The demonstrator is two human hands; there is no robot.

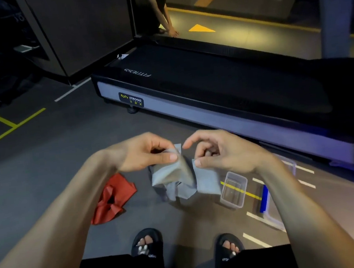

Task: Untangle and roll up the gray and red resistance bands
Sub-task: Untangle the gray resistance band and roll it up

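Observation:
The gray resistance band (pixel 177 180) hangs bunched and twisted in the air between my two hands, above the floor. My left hand (pixel 145 153) pinches one upper edge of it between thumb and fingers. My right hand (pixel 219 152) pinches another flat section at its top corner with the thumb, the index finger stretched out above. The red resistance band (pixel 113 199) lies crumpled on the gray floor, below my left forearm and apart from both hands.
A clear plastic container (pixel 234 190) sits on the floor below my right wrist, with a blue-edged lid (pixel 264 199) beside it. A black treadmill (pixel 221 90) runs across just ahead. My sandalled feet (pixel 148 244) stand below. A mirror behind reflects a person's arm.

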